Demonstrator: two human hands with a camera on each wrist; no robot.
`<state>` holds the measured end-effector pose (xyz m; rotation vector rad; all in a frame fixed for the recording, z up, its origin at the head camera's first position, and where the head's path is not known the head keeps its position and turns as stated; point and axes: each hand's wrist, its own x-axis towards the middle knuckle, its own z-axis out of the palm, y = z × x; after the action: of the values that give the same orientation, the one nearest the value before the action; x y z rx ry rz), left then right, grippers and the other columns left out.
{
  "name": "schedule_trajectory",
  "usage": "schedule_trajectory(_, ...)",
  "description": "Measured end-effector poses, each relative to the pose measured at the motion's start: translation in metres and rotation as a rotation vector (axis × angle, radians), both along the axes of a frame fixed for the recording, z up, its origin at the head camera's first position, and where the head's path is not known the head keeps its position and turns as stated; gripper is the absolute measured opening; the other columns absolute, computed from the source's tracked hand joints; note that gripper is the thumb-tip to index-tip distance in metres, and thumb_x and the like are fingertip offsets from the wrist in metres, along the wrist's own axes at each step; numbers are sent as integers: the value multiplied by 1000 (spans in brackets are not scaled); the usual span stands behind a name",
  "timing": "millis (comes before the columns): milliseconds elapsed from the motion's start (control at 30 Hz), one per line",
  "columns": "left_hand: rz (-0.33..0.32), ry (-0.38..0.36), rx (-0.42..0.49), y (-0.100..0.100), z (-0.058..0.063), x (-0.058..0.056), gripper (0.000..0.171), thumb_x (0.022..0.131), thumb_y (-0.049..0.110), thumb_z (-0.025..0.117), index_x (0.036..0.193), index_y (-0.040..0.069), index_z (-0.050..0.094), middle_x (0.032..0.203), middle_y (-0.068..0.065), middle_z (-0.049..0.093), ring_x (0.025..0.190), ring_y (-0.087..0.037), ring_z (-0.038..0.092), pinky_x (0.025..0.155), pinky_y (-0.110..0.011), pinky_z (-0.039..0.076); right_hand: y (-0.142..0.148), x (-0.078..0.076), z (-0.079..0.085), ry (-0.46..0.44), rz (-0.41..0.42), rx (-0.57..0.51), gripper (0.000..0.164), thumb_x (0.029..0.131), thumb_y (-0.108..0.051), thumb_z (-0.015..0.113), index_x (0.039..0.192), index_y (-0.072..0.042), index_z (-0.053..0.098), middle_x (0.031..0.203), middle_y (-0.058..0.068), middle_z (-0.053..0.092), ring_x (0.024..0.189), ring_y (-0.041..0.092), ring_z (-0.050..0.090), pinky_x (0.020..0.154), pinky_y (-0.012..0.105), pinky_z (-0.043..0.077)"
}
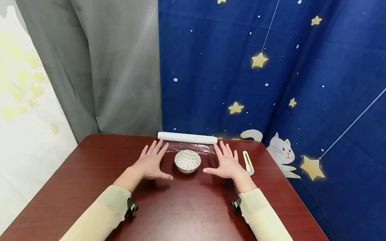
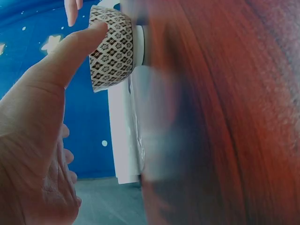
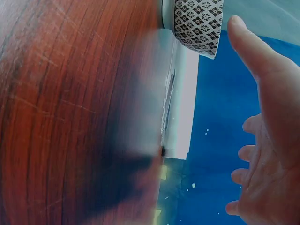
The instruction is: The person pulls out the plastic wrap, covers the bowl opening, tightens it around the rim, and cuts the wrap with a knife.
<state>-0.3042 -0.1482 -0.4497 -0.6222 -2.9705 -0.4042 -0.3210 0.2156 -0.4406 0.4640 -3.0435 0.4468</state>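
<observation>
A small patterned bowl (image 1: 187,161) stands upright on the dark red table between the two hands. My left hand (image 1: 152,163) is to its left, fingers spread and straight, holding nothing. On the other side my right hand (image 1: 227,164) is spread the same way, with its thumb pointing at the bowl and a gap between them. Behind the bowl lies a white roll (image 1: 187,137) with a strip of clear plastic film (image 1: 193,147) drawn out toward the bowl. Both wrist views show the bowl's patterned side (image 2: 112,49) near each thumb.
A white utility knife (image 1: 248,163) lies right of the right hand, near the table's right edge. Grey and blue star-printed curtains (image 1: 211,67) hang just behind the table (image 1: 187,207). Small dark devices are strapped at both wrists.
</observation>
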Motion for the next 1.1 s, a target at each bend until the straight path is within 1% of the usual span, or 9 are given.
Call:
schedule_trajectory(167, -1, -14, 45, -2, 0, -5, 108, 91, 50, 78, 173, 4, 26, 182, -25, 17, 168, -50, 15, 132, -73, 15, 1, -4, 0, 1, 20, 26, 122, 88, -76, 76, 177, -15, 20, 184, 20, 14, 171, 45, 9, 131, 78, 7)
schedule_trajectory(400, 73, 5, 38, -2, -9, -19, 64, 106, 24, 64, 161, -3, 48, 168, -28, 46, 158, -47, 44, 124, -68, 41, 1, -17, -4, 47, 53, 32, 89, 102, -51, 70, 171, -8, 35, 176, 22, 36, 165, 43, 31, 129, 70, 26)
schedule_trajectory(600, 101, -2, 58, 3, -21, -30, 51, 109, 19, 61, 155, -1, 57, 158, -25, 59, 148, -42, 57, 118, -61, 49, 3, -33, -18, 47, 42, 69, 68, 108, -39, 66, 164, -6, 48, 169, 21, 49, 157, 43, 44, 125, 65, 38)
schedule_trajectory(733, 101, -14, 18, 8, -27, -46, 43, 109, 16, 61, 149, 1, 64, 153, -22, 64, 142, -40, 62, 113, -59, 54, 1, -52, -29, 17, 52, 34, 57, 108, -28, 68, 159, -6, 55, 163, 23, 53, 152, 44, 50, 126, 61, 41)
schedule_trajectory(767, 95, 8, 0, 7, -37, -55, 42, 109, 17, 61, 148, 3, 65, 150, -21, 66, 140, -38, 64, 110, -58, 56, 1, -58, -33, 10, 58, 24, 55, 107, -24, 69, 158, -6, 57, 162, 23, 54, 151, 44, 52, 126, 59, 42)
schedule_trajectory(867, 100, 16, -60, 9, -47, -67, 41, 109, 18, 60, 148, 6, 67, 149, -18, 67, 138, -37, 65, 106, -60, 58, 9, -84, -59, 40, 98, 17, 51, 107, -21, 67, 157, -10, 60, 157, 22, 58, 147, 38, 57, 125, 51, 45)
schedule_trajectory(967, 117, -18, -119, 11, -50, -69, 41, 111, 17, 55, 150, 8, 66, 152, -17, 66, 139, -40, 63, 108, -61, 56, 4, -86, -62, 34, 92, 49, 47, 106, -16, 66, 153, -9, 64, 153, 21, 62, 143, 40, 59, 124, 50, 46)
schedule_trajectory(1000, 127, -41, -129, 15, -42, -63, 41, 111, 14, 55, 149, 7, 67, 152, -18, 66, 139, -42, 62, 109, -62, 55, 2, -86, -61, 38, 89, 57, 45, 106, -15, 66, 151, -9, 66, 151, 20, 64, 141, 41, 60, 123, 49, 47)
schedule_trajectory(1100, 141, -24, -139, 17, -38, -56, 36, 110, 10, 55, 141, 8, 73, 143, -19, 71, 131, -43, 66, 107, -61, 55, -11, -74, -44, 18, 50, 74, 41, 104, -7, 66, 144, -2, 69, 144, 23, 67, 136, 46, 61, 121, 54, 47)
